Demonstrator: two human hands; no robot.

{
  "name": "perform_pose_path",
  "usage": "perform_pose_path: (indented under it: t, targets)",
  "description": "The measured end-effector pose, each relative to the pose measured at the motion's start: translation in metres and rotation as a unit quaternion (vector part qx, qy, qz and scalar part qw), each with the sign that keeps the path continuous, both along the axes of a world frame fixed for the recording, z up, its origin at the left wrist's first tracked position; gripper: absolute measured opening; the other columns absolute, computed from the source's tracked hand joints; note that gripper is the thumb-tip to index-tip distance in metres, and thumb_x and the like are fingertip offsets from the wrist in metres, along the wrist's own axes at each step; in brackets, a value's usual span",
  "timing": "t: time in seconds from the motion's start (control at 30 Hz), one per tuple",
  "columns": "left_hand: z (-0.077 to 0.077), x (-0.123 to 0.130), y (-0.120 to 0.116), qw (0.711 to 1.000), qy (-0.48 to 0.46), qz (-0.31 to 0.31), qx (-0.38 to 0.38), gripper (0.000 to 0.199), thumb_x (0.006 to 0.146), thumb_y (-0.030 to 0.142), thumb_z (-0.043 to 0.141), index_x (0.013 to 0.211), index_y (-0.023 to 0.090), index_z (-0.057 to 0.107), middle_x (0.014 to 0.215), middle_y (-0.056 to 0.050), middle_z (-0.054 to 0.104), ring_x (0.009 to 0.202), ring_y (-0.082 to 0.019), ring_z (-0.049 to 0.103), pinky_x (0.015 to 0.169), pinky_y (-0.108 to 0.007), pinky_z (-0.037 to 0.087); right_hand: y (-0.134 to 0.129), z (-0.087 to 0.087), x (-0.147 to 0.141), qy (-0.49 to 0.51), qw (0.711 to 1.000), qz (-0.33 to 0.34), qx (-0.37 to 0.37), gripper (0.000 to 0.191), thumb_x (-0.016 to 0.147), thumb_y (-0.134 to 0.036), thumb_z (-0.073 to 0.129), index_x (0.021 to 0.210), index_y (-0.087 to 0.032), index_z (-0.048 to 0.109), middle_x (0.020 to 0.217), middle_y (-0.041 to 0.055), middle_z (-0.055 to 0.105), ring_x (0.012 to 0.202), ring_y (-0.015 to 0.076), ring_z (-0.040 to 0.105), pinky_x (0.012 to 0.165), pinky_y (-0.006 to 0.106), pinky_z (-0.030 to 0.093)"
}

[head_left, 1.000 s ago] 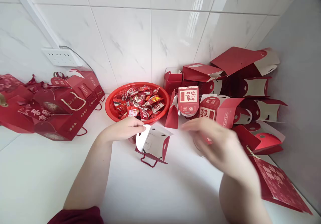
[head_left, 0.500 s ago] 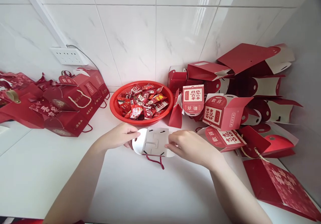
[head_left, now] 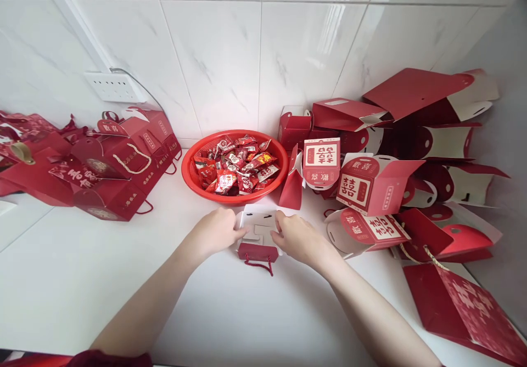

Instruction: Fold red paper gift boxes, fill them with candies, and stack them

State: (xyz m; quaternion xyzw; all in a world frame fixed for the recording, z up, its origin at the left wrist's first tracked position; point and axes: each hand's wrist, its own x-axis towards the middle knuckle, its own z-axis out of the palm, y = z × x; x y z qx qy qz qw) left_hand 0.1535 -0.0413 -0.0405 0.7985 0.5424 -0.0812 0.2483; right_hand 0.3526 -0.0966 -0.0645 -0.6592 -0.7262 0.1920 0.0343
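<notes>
A small red gift box stands on the white counter in front of me, its white inside facing up and a dark red cord hanging at its near side. My left hand grips the left edge of the box, thumb reaching over the inside. On the opposite edge, my right hand is closed, with its fingertips at the side flap. The far ends of some fingers are hidden behind the cardboard. Just beyond the box sits a red plastic basket filled with wrapped candies.
Several red and white gift boxes crowd the right side, some open. More dark red boxes with rope handles stand at the left. A white tiled wall with a socket strip closes off the back.
My left hand has moved right, and the left flap it held outward is now raised at the box's side. The near red panel now shows. The view has shifted slightly.
</notes>
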Motion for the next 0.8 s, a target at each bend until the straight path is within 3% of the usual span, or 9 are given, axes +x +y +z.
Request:
perform_pose_path:
  t: [0.17,0.27,0.4,0.53,0.6,0.7,0.8]
  targets:
    - [-0.011,0.0,0.013,0.98,-0.096,0.004,-0.173,0.02,0.079,0.025,0.048,0.061,0.019,0.046,0.05,-0.001,0.059,0.046,-0.018,0.062,0.052,-0.027,0.048,0.003,-0.005,-0.004,0.024,0.999,0.023,-0.036,0.018,0.087,-0.01,0.042,0.101,-0.018,0.051,0.07,0.0027,0.065,0.057,0.0151,0.06,0.048,0.023,0.028]
    - [-0.011,0.0,0.017,0.972,-0.115,0.004,-0.206,0.014,0.076,0.021,0.048,0.062,0.019,0.047,0.051,0.0,0.06,0.045,-0.017,0.061,0.051,-0.027,0.05,0.004,-0.006,-0.004,0.028,0.998,0.03,-0.042,0.021,0.087,-0.01,0.042,0.104,-0.019,0.05,0.073,0.003,0.066,0.058,0.0146,0.06,0.049,0.023,0.029]
    - [-0.009,0.0,0.016,0.981,-0.095,-0.007,-0.172,0.024,0.079,0.028,0.05,0.057,0.018,0.045,0.052,0.0,0.059,0.044,-0.014,0.057,0.05,-0.025,0.045,0.002,-0.001,-0.003,0.009,0.999,0.029,-0.038,0.021,0.089,-0.012,0.042,0.106,-0.018,0.054,0.077,0.0062,0.067,0.066,0.0192,0.063,0.053,0.025,0.03]
    - [0.005,0.0,0.003,0.996,-0.056,-0.039,0.061,0.043,0.084,0.047,0.055,0.055,0.018,0.042,0.051,0.001,0.05,0.047,-0.013,0.047,0.049,-0.027,0.029,-0.003,0.013,0.009,-0.004,0.998,0.053,-0.036,0.022,0.097,-0.032,0.043,0.103,-0.019,0.06,0.081,0.0081,0.068,0.075,0.0243,0.064,0.058,0.028,0.031]
    - [0.016,0.0,-0.006,0.987,-0.086,-0.065,0.118,0.042,0.088,0.049,0.052,0.06,0.019,0.048,0.056,0.002,0.052,0.051,-0.013,0.045,0.051,-0.027,0.028,-0.007,0.022,0.019,0.006,0.996,0.082,-0.023,0.024,0.099,-0.034,0.041,0.108,-0.022,0.06,0.08,0.0051,0.068,0.075,0.0225,0.063,0.058,0.027,0.031]
    - [0.028,0.0,-0.017,0.981,-0.135,-0.13,0.057,0.036,0.094,0.045,0.046,0.074,0.021,0.063,0.073,0.001,0.062,0.064,-0.014,0.054,0.059,-0.026,0.034,-0.013,0.03,0.032,0.021,0.994,0.104,-0.011,0.028,0.101,-0.025,0.035,0.112,-0.025,0.061,0.079,0.0023,0.067,0.072,0.0192,0.063,0.059,0.027,0.031]
    - [0.03,-0.003,-0.02,0.974,-0.129,-0.183,-0.012,0.027,0.094,0.041,0.049,0.095,0.027,0.072,0.099,0.001,0.067,0.081,-0.016,0.061,0.067,-0.025,0.038,-0.015,0.03,0.036,0.02,0.994,0.106,-0.026,0.026,0.098,-0.022,0.04,0.115,-0.026,0.06,0.084,0.0024,0.069,0.075,0.0195,0.064,0.058,0.026,0.031]
